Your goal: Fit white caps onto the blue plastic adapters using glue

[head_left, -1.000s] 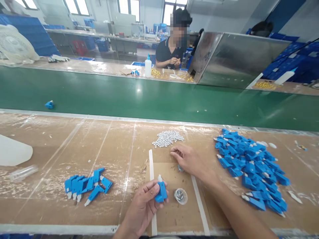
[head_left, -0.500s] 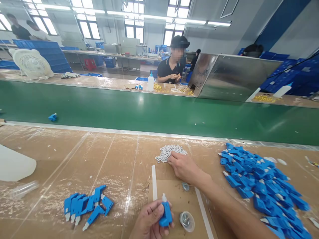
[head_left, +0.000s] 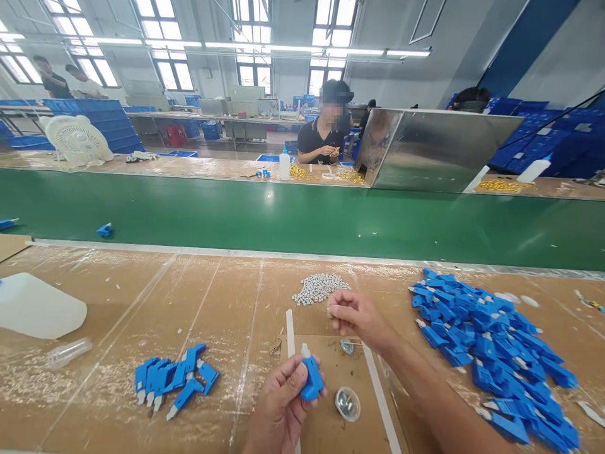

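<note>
My left hand (head_left: 283,398) holds a blue plastic part (head_left: 312,379) with its white tip pointing up. My right hand (head_left: 355,318) is pinched just below and right of a pile of small grey-white pieces (head_left: 319,289); what lies between its fingertips is too small to make out. Below it, a small clear cup (head_left: 347,404) and a little dish (head_left: 347,346) sit on a cardboard sheet. Several blue parts with white tips (head_left: 177,378) lie to the left, and a large heap of similar blue parts (head_left: 491,353) covers the right side.
A green belt (head_left: 212,214) crosses behind the table, with a blue part (head_left: 104,230) on it. A white bottle (head_left: 40,307) and a clear tube (head_left: 69,353) lie at left. Across the belt are a person (head_left: 324,135), a fan (head_left: 78,139) and a metal panel (head_left: 439,151).
My right hand has drawn back from the pile of small pieces, toward my left hand. My left hand still holds the blue part. The camera view has tilted up slightly.
</note>
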Motion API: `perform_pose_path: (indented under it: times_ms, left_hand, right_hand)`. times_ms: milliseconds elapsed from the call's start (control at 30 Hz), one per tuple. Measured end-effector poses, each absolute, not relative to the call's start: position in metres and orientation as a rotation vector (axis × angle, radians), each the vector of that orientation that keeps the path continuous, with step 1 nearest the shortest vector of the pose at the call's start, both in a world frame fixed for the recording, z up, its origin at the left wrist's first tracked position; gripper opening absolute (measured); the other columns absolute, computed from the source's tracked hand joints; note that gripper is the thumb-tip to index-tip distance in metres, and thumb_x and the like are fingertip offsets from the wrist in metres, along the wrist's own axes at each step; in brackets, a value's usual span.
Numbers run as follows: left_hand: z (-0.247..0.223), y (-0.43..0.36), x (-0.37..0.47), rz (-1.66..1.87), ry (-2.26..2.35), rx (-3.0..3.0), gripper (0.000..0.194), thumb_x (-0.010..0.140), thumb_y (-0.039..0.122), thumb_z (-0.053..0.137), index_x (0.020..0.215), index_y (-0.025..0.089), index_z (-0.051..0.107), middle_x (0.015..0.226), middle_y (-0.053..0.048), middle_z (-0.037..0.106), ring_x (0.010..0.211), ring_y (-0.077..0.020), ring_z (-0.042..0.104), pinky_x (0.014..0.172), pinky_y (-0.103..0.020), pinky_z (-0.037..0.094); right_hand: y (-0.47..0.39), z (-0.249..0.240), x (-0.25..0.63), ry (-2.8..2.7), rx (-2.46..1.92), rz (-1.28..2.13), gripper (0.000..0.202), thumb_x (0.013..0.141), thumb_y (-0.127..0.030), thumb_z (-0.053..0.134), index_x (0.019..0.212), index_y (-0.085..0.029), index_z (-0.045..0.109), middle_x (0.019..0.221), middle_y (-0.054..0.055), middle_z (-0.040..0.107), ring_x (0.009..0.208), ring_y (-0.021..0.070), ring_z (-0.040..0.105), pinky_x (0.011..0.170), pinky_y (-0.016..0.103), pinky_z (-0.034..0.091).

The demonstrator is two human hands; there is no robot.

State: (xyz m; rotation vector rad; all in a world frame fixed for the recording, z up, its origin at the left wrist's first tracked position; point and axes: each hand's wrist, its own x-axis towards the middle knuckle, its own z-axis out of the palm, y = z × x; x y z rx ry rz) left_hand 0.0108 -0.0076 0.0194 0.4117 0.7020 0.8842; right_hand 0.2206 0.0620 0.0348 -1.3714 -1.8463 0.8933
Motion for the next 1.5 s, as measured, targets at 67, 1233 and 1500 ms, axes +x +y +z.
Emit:
perform_pose_path:
  times_ms: [67,1233,1500]
  left_hand:
    - [0.031,-0.008,0.02,0.923,0.691,0.493,0.029,0.078,0.036,0.081,0.094,0.011,0.076,0.08,-0.006,0.066,0.072,-0.0117,0.064,0.06,-0.016,0.048]
    - [0.054,-0.015,0.032,0.421,0.63,-0.022,0.011,0.082,0.013,0.069,0.075,0.005,0.066,0.062,-0.007,0.067,0.047,-0.01,0.065,0.045,-0.011,0.052]
    - [0.049,-0.012,0.03,0.416,0.639,0.181,0.011,0.079,0.015,0.074,0.073,0.01,0.065,0.063,-0.001,0.063,0.046,-0.0067,0.06,0.051,-0.016,0.055]
  right_hand:
    - [0.034,0.041,0.219,-1.664,-1.308,1.041,0.032,0.099,-0.046,0.038,0.087,-0.019,0.052,0.07,0.002,0.062,0.05,0.0127,0.055,0.045,0.023,0.045]
    - [-0.044,0.076,0.233,-2.11,-1.02,0.613,0.021,0.097,-0.008,0.05,0.106,-0.023,0.061,0.088,0.006,0.061,0.077,0.0202,0.057,0.071,0.034,0.049]
    - [-0.049,0.076,0.24,-2.239,-1.001,0.522,0.033,0.093,-0.003,0.051,0.116,-0.023,0.064,0.09,0.008,0.065,0.077,0.0214,0.06,0.069,0.035,0.051]
